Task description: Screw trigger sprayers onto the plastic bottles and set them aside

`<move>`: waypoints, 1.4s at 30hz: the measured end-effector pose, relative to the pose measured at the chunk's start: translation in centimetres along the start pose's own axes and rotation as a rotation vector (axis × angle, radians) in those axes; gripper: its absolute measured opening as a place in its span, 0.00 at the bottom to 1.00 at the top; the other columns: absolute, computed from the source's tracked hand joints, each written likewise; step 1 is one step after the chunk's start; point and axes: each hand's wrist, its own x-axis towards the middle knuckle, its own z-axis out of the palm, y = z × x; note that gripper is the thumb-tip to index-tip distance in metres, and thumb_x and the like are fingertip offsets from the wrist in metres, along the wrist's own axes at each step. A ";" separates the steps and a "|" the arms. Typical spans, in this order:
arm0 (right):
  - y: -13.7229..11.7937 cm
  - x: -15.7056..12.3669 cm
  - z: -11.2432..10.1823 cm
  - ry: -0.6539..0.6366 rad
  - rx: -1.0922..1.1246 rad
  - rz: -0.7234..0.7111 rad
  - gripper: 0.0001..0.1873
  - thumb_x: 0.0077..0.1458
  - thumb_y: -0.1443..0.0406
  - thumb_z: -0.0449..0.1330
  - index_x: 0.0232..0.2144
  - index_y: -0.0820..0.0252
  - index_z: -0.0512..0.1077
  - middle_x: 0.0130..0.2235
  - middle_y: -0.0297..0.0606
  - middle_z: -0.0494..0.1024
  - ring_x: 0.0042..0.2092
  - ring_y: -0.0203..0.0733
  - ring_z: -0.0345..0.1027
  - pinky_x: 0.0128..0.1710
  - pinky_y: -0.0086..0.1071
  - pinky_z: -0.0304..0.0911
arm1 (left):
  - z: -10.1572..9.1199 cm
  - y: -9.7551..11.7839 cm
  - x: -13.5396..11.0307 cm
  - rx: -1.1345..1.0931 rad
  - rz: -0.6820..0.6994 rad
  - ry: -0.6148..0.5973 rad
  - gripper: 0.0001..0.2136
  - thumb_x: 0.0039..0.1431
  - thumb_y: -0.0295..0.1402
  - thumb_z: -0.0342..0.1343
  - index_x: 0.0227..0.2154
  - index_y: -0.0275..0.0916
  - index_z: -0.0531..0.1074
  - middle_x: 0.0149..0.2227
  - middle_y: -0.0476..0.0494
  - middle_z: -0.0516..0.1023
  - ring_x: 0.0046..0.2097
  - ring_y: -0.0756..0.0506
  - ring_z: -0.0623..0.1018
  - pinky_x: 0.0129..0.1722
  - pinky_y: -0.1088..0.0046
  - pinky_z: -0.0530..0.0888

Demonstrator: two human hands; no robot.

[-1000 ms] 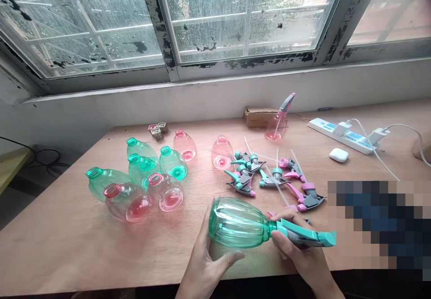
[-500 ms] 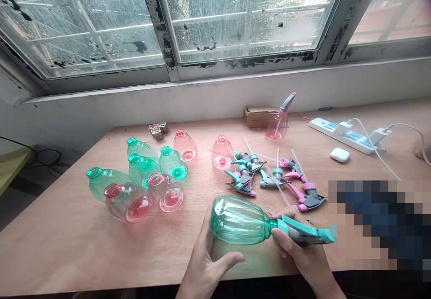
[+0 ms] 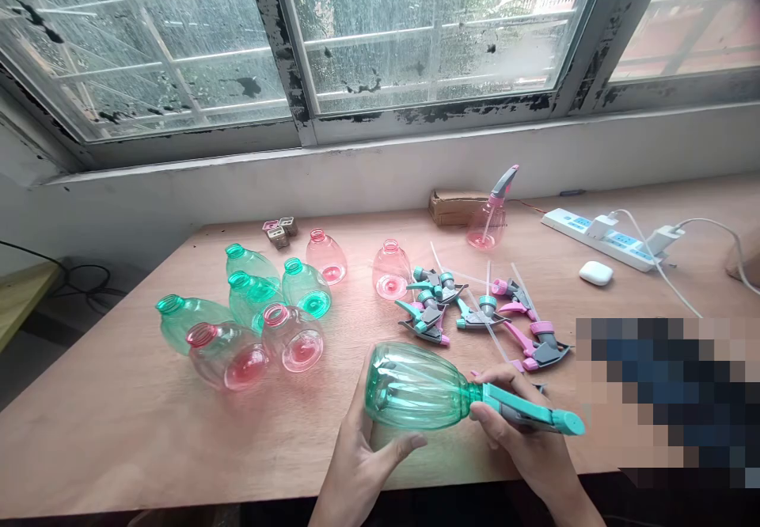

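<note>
A clear green spray bottle (image 3: 416,388) lies sideways in the air above the table's front edge, its base to the left. My left hand (image 3: 371,448) cradles the base, fingers behind it and the thumb held off below. At the neck, the thumb and fingers of my right hand (image 3: 522,440) grip the teal and grey spray head (image 3: 528,408), which sits on the bottle's mouth. Beyond my right hand lies a heap of loose spray heads (image 3: 436,305) in teal, pink and grey, with thin tubes. Whether the head is fully tightened I cannot tell.
Several open green bottles (image 3: 252,297) and pink bottles (image 3: 294,345) stand at left. A pink spray bottle (image 3: 487,222) with its head on stands by a cardboard box (image 3: 454,206). Right lie a power strip (image 3: 599,238) and white case (image 3: 595,273). A blurred-out patch covers the right edge.
The spray head has turned a little about the bottle's neck, its nozzle end now facing more toward me. Bottle and hands have shifted slightly left.
</note>
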 end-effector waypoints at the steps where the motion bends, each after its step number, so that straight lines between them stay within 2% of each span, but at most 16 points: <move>1: -0.1 0.0 0.0 -0.011 -0.004 -0.004 0.16 0.56 0.50 0.74 0.35 0.53 0.80 0.19 0.24 0.66 0.20 0.39 0.59 0.27 0.35 0.68 | 0.0 -0.2 0.0 -0.013 -0.005 -0.004 0.48 0.51 0.40 0.78 0.73 0.52 0.60 0.72 0.43 0.69 0.74 0.31 0.63 0.73 0.56 0.61; 4: -0.3 0.0 0.1 -0.044 -0.013 -0.013 0.16 0.56 0.50 0.75 0.34 0.53 0.79 0.22 0.28 0.70 0.24 0.42 0.65 0.28 0.34 0.66 | -0.1 -0.2 0.2 -0.065 -0.004 -0.028 0.52 0.46 0.47 0.79 0.72 0.49 0.61 0.71 0.41 0.70 0.74 0.28 0.63 0.73 0.53 0.61; 7: -0.4 -0.1 0.0 -0.046 -0.009 -0.025 0.16 0.55 0.51 0.75 0.34 0.53 0.78 0.25 0.31 0.75 0.28 0.44 0.68 0.28 0.33 0.64 | 0.0 0.2 0.5 -0.093 0.010 -0.074 0.45 0.50 0.54 0.75 0.69 0.44 0.67 0.65 0.37 0.77 0.69 0.26 0.71 0.69 0.52 0.67; 10: -0.4 -0.1 -0.1 -0.068 0.046 0.033 0.17 0.57 0.50 0.73 0.33 0.54 0.77 0.22 0.27 0.70 0.21 0.38 0.58 0.22 0.31 0.56 | -0.1 0.5 0.4 -0.045 0.009 -0.089 0.38 0.56 0.47 0.74 0.68 0.47 0.69 0.67 0.40 0.76 0.69 0.28 0.71 0.69 0.54 0.68; 13: -0.3 -0.2 -0.1 -0.077 0.107 0.086 0.19 0.58 0.48 0.72 0.33 0.55 0.75 0.21 0.26 0.69 0.18 0.34 0.51 0.19 0.30 0.48 | -0.2 0.2 0.0 0.039 0.022 -0.062 0.38 0.59 0.41 0.73 0.71 0.52 0.65 0.72 0.43 0.69 0.73 0.30 0.64 0.73 0.54 0.62; 17: -0.3 -0.2 -0.1 -0.086 0.120 0.080 0.19 0.59 0.48 0.72 0.32 0.54 0.74 0.20 0.25 0.66 0.19 0.35 0.50 0.21 0.31 0.49 | -0.3 -0.4 -0.3 0.083 0.030 -0.041 0.41 0.60 0.41 0.72 0.73 0.53 0.59 0.73 0.43 0.67 0.75 0.32 0.61 0.75 0.53 0.57; 19: -0.3 -0.1 -0.1 -0.094 0.082 0.053 0.18 0.58 0.49 0.72 0.32 0.54 0.75 0.22 0.27 0.68 0.20 0.36 0.51 0.21 0.32 0.52 | -0.3 -0.4 -0.2 0.039 0.016 -0.053 0.43 0.58 0.43 0.73 0.73 0.52 0.60 0.71 0.42 0.71 0.73 0.31 0.64 0.73 0.55 0.61; 23: -0.3 0.0 -0.1 -0.072 0.036 -0.022 0.17 0.56 0.49 0.74 0.32 0.53 0.78 0.25 0.31 0.75 0.24 0.40 0.62 0.26 0.34 0.63 | -0.3 0.0 0.2 -0.043 -0.015 -0.099 0.40 0.60 0.46 0.71 0.72 0.49 0.63 0.65 0.40 0.77 0.68 0.30 0.72 0.68 0.56 0.70; 25: -0.3 -0.1 -0.1 -0.070 0.070 -0.016 0.17 0.56 0.50 0.74 0.31 0.54 0.78 0.24 0.29 0.73 0.23 0.39 0.61 0.25 0.33 0.62 | -0.3 0.0 0.2 -0.021 -0.019 -0.088 0.40 0.59 0.43 0.73 0.71 0.50 0.63 0.67 0.40 0.75 0.69 0.30 0.71 0.69 0.56 0.68; 28: -0.3 -0.2 -0.1 -0.084 0.137 0.025 0.18 0.57 0.50 0.74 0.31 0.55 0.77 0.22 0.27 0.70 0.20 0.34 0.52 0.21 0.30 0.54 | -0.2 -0.2 0.1 0.011 0.000 -0.051 0.41 0.57 0.40 0.74 0.71 0.53 0.62 0.71 0.44 0.70 0.73 0.31 0.65 0.72 0.56 0.63; 31: -0.3 -0.3 0.0 -0.108 0.175 0.084 0.20 0.57 0.49 0.74 0.31 0.56 0.76 0.21 0.27 0.68 0.19 0.33 0.49 0.19 0.30 0.48 | -0.2 -0.5 0.0 0.044 0.006 -0.027 0.42 0.56 0.40 0.75 0.71 0.54 0.63 0.70 0.45 0.71 0.72 0.31 0.67 0.72 0.55 0.62; 34: -0.1 -0.2 0.0 -0.101 0.128 0.076 0.20 0.57 0.48 0.74 0.32 0.55 0.76 0.19 0.25 0.65 0.19 0.35 0.52 0.19 0.30 0.51 | -0.2 -0.5 -0.1 0.048 -0.015 -0.009 0.45 0.51 0.41 0.78 0.70 0.51 0.64 0.68 0.43 0.74 0.71 0.29 0.68 0.72 0.54 0.64; 36: 0.0 -0.2 0.0 -0.082 0.062 0.054 0.19 0.54 0.48 0.76 0.33 0.54 0.77 0.18 0.25 0.65 0.19 0.37 0.53 0.20 0.31 0.53 | -0.2 -0.3 -0.1 0.009 -0.027 -0.010 0.45 0.51 0.43 0.77 0.71 0.49 0.64 0.68 0.41 0.74 0.71 0.28 0.68 0.71 0.54 0.65; 39: 0.0 -0.2 0.0 -0.078 0.039 0.043 0.20 0.53 0.47 0.76 0.33 0.53 0.77 0.20 0.28 0.70 0.20 0.39 0.55 0.21 0.32 0.56 | -0.2 0.0 0.0 -0.031 -0.028 -0.037 0.44 0.54 0.46 0.75 0.72 0.48 0.63 0.68 0.40 0.74 0.71 0.28 0.69 0.70 0.54 0.66; 42: -0.2 -0.2 0.0 -0.091 0.106 0.037 0.18 0.56 0.48 0.74 0.32 0.53 0.77 0.23 0.29 0.73 0.21 0.37 0.56 0.21 0.32 0.55 | -0.2 0.0 0.1 -0.028 -0.016 -0.045 0.43 0.55 0.43 0.75 0.71 0.50 0.63 0.68 0.42 0.74 0.71 0.30 0.68 0.71 0.56 0.65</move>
